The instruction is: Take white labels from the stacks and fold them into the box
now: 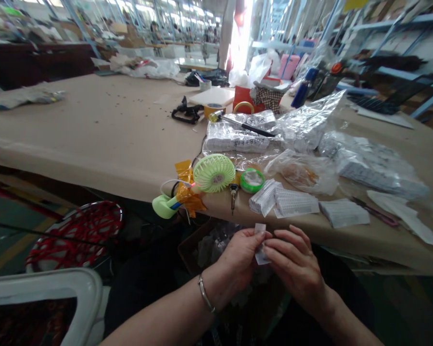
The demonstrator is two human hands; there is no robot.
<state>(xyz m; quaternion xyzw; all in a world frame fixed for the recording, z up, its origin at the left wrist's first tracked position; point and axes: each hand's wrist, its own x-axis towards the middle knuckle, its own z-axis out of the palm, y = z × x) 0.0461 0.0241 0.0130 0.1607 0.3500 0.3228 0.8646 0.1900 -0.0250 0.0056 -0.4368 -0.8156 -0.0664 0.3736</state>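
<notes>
Both my hands meet below the table's front edge, pinching one small white paper label between them. My left hand, with a thin bracelet on its wrist, grips the label from the left. From the right, my right hand closes its fingers on the same label. Just above the hands, stacks of white labels lie on the table's front edge, with another stack to their right.
A brown work table carries a small green fan taped at its edge, a green tape roll, plastic bags of packets and a screwdriver. A box of scraps sits under the edge. A red wire basket stands at left.
</notes>
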